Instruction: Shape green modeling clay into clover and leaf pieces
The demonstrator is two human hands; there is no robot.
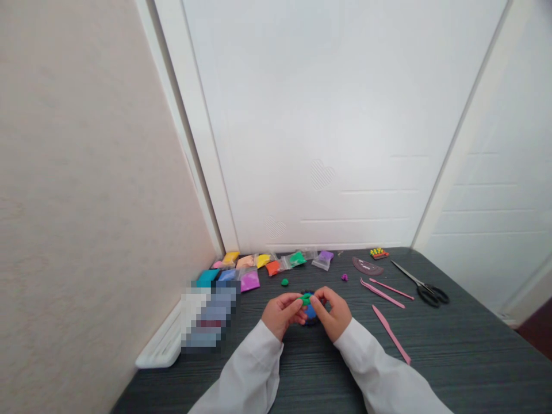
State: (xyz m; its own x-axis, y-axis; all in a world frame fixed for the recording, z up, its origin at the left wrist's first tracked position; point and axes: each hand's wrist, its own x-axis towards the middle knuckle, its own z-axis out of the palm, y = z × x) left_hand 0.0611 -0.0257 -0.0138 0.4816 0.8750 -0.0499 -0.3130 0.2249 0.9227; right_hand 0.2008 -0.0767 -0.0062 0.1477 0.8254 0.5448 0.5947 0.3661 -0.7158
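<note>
Between the fingertips of my left hand (282,313) and my right hand (332,313) is a small piece of green modelling clay (306,299). Both hands are closed in a pinch on it. Just below and behind the clay lies a round blue piece with a dark edge (311,312), partly hidden by my fingers. A green lump of clay (284,282) rests on the table beyond my left hand. A small purple clay piece (344,277) sits farther off, past my right hand.
Several bags of coloured clay (250,280) line the back left. A white tray (159,351) stands by the left wall. On the right lie a pink clay knife (391,334), pink tweezers (382,292), a thin pink tool (392,288), black-handled scissors (425,287) and a clear protractor (367,266).
</note>
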